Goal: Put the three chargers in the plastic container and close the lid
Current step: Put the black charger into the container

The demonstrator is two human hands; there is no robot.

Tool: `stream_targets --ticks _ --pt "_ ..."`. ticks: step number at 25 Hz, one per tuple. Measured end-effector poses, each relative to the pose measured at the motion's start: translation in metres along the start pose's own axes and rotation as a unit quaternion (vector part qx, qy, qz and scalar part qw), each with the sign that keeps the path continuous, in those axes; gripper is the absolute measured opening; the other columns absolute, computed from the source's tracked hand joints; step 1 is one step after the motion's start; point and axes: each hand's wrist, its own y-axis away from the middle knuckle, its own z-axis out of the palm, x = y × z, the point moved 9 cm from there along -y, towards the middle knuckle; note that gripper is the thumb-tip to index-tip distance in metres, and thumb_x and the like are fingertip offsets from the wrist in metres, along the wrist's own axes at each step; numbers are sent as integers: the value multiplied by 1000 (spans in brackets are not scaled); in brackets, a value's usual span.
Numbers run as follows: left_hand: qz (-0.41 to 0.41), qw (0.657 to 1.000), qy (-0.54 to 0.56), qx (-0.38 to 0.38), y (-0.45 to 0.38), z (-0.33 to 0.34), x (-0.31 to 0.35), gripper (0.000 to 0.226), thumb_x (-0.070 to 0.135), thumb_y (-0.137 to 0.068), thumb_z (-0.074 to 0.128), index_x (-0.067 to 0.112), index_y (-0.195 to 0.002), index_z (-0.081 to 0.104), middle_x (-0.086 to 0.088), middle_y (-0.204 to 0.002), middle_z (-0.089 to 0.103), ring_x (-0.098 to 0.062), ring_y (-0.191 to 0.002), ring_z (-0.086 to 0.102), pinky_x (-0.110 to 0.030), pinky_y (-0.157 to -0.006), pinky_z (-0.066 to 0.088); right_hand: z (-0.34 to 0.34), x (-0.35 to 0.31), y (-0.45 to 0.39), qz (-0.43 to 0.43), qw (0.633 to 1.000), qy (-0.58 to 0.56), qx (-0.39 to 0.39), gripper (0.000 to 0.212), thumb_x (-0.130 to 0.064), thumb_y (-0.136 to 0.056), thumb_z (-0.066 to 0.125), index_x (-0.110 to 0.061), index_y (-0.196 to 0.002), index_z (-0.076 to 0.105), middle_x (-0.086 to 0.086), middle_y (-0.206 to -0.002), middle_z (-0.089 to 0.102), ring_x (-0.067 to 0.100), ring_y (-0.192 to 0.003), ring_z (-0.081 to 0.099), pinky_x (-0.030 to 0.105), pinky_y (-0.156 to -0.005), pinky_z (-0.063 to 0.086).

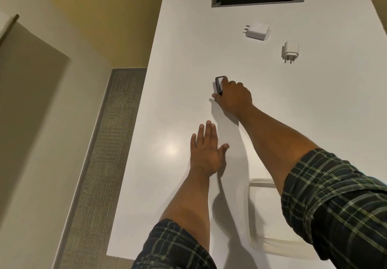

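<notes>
Now right hand fingers clamp the dark charger; left hand flat, fingers apart.

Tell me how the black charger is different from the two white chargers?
The black charger is dark, while the two white chargers are pale like the table. The right hand has its fingers on the black one; nobody touches the white ones. The black one lies nearer the person, the white ones farther off. All three are small blocks on the same table, none yet in the plastic container.
</notes>
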Motion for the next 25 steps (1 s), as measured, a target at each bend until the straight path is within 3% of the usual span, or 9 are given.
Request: stream_targets --ticks 3,10,15,18,22,25 --pt "1 1000 0 -18 -2 0 -1 81 64 -101 17 19 -163 -8 -1 -170 -18 -26 -157 -18 -50 -129 -5 0 -2 -10 13 999 24 27 78 -55 -96 51 0 -148 33 18 -132 56 37 -117 56 44 -91 46" --pt "0 999 6 -44 -4 2 -2 82 64 -102 20 18 -162 -12 -1 -169 -22 -26 -157 -21 -50 -127 -7 3 3 -6 49 998 -8 50 40 -31 -98 50 0 -124 55 17 -124 56 35 -112 56 42 -87 46" --pt "2 999 13 -43 -5 7 -3 82 63 -103 20 17 -162 -13 -1 -169 -23 -25 -157 -21 -48 -127 -7 0 15 22 43 997 -55 45 38 -28 -96 53 0 -120 57 19 -122 56 36 -111 54 43 -88 46" --pt "2 999 19 -42 -5 7 -3 81 62 -103 18 17 -162 -15 1 -169 -24 -23 -157 -22 -47 -127 -8 -1 35 44 66 983 -168 32 42 -34 -94 55 -3 -123 55 16 -122 54 34 -104 57 41 -84 51" --pt "-7 998 17 -57 -1 6 -3 78 60 -104 17 17 -161 -17 1 -169 -25 -21 -157 -21 -45 -128 -8 -3 63 78 89 938 -336 12 35 -39 -84 61 -15 -109 56 5 -107 61 20 -82 61 28 -62 42" --pt "-12 996 12 -84 9 6 0 75 54 -107 19 16 -161 -17 -1 -169 -24 -21 -157 -19 -45 -129 -4 -11 87 109 127 894 -430 -3 35 -42 -78 63 -24 -106 55 -3 -102 67 13 -87 65 27 -64 45"
